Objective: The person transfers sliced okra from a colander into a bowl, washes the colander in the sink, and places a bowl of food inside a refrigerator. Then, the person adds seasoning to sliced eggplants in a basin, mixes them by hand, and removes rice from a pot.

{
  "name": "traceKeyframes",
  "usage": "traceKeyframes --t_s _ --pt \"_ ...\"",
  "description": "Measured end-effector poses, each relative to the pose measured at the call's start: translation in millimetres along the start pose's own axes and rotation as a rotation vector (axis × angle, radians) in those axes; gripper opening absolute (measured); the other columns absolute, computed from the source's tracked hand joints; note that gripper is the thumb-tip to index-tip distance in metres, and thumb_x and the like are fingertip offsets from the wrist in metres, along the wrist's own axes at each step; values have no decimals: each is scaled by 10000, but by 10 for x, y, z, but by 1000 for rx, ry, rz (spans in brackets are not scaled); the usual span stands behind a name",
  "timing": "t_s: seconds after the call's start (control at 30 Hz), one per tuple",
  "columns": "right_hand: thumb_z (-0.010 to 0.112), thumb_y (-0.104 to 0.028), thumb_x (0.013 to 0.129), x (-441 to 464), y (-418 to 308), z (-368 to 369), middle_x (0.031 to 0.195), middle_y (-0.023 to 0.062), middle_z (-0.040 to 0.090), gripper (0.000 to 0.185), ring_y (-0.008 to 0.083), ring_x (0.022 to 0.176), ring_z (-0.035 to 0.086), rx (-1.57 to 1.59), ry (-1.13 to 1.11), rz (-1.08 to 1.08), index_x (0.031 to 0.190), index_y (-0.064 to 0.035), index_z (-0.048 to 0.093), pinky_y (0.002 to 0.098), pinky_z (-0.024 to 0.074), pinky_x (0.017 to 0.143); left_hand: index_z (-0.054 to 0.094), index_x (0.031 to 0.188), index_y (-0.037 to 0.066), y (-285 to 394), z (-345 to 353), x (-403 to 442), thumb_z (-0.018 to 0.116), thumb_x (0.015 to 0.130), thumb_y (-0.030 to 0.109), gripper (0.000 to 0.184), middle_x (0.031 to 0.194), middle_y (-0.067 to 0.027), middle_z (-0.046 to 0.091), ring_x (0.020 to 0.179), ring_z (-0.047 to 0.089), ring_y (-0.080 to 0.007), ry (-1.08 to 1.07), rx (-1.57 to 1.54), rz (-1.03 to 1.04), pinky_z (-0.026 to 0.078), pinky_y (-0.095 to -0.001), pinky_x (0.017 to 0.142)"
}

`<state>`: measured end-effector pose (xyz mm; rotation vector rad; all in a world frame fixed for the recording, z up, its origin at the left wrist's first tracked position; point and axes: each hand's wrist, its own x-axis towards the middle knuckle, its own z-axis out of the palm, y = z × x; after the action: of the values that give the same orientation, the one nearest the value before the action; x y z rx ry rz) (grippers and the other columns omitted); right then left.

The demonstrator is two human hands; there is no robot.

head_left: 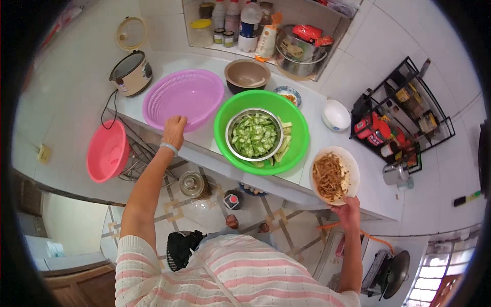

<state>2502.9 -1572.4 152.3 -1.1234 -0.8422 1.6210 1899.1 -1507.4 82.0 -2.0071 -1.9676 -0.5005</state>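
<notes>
A person's two bare hands work at a pale worktop (376,166). The left hand (174,130) is at the near rim of a purple basket (184,97), fingers close together and bent down; whether they pinch the rim, I cannot tell. The basket is oval and lies towards the worktop's left end, open side up, its long axis running roughly left to right, the right end angled slightly towards the back edge.

The right hand (348,207) grips the near rim of a large white bowl (354,171) of brown strips (328,176). This bowl is at the front edge, near the right end; it is round, so has no clear long axis, and its mouth faces up. It may be partly resting on the edge, though the view hides its underside.

Counted, there are one purple basket and one large white bowl. Between them sits one green basin (303,128), holding one metal bowl (281,135) of sliced green pods (253,135), with pale sticks (284,147) beside it. Along the back are one brown bowl (246,72) and one patterned dish (279,90); one smaller white bowl (336,115) is farther right.
</notes>
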Motion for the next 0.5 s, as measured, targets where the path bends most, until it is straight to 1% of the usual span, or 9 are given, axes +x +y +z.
traceKeyframes --t_s 0.1,0.2,0.27,0.33,0.4,0.47,0.5 --pt "550 -150 790 -61 -15 397 1010 169 606 483 256 761 655 -28 -13 13 1210 27 391 322 569 549 495 1169 78 395 -338 -13 733 600 91 616 1048 -194 517 1056 477 -349 17 30 -76 364 -420 927" --pt "554 -140 780 13 20 851 1017 165 601 490 237 753 651 -25 -120 50 1208 34 390 325 567 529 408 1302 99 709 -658 -148 767 629 185 767 1146 -211 470 1154 422 -352 116 -423 -69 303 -422 1018" --pt "552 -135 776 -8 53 1169 1020 166 597 499 233 751 649 -16 -197 70 1212 38 381 329 565 518 398 1320 103 1115 -797 -372 754 706 272 730 1199 -184 458 1172 427 -304 -17 -833 -191 329 -419 1002" --pt "546 -121 777 64 198 1406 1015 166 594 499 231 752 647 -1 -289 119 1214 44 370 322 564 514 314 1375 117 1494 -1105 -624 693 783 357 743 1258 -172 430 1197 418 -254 -451 -1531 -557 362 -408 977" --pt "542 -110 778 52 312 1681 1007 169 593 499 229 746 647 14 -390 166 1215 45 360 317 562 505 227 1408 138 1666 -1179 -1009 567 859 443 714 1278 -75 459 1197 429 -210 -608 -1877 -686 353 -404 1003" --pt "542 -101 779 -10 405 1992 996 172 593 498 227 731 648 27 -507 216 1216 44 352 311 561 492 204 1409 136 1812 -1427 -1275 564 854 458 736 1321 -57 429 1230 403 -211 -442 -2050 -734 352 -416 1012" --pt "542 -87 778 -31 498 2132 984 175 593 481 226 690 649 4 -522 244 1204 39 358 309 560 472 192 1409 135 1813 -1534 -1393 562 852 466 747 1343 -48 414 1247 391 -212 -350 -2133 -749 352 -422 1016"
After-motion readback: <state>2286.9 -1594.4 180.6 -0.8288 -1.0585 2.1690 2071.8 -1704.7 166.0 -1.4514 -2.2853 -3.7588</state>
